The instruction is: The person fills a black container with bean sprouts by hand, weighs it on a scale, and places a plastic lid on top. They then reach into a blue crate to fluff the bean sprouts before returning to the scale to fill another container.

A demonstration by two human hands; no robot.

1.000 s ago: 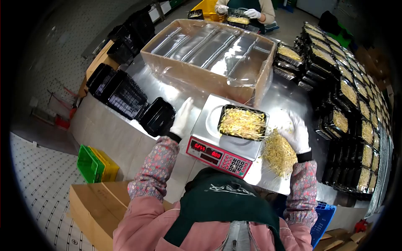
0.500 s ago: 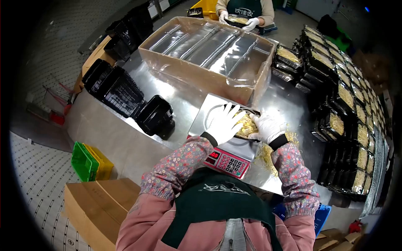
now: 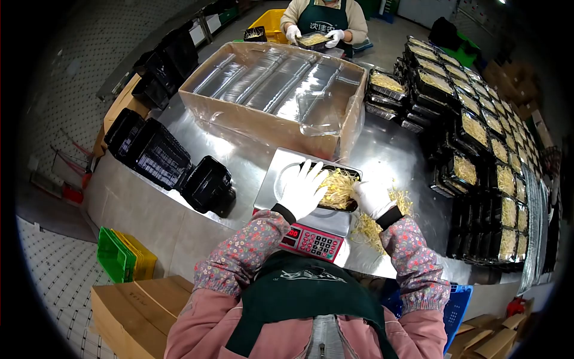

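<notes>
A black tray (image 3: 344, 209) filled with bean sprouts (image 3: 336, 188) rests on the steel platform of a weighing scale (image 3: 280, 173). My left hand (image 3: 303, 190), in a white glove, lies open over the tray's left end, fingers spread and touching the sprouts. At the right end my right hand (image 3: 373, 198), also gloved, has its fingers curled closed around sprout ends by the rim; the fingertips are partly hidden. Loose sprouts (image 3: 369, 232) lie on the steel table beside the scale. The red keypad (image 3: 314, 242) faces me.
A carton (image 3: 257, 122) of clear plastic lids stands behind the scale. Empty black trays (image 3: 158, 152) lie nested at left. Filled trays (image 3: 463, 170) are stacked high at right. Across the table, a co-worker (image 3: 326, 24) in white gloves holds a filled tray.
My right hand has drawn back from over the tray to its right end, with fingers now curled, exposing more sprouts. My left hand stays on the tray. The whole view has shifted slightly.
</notes>
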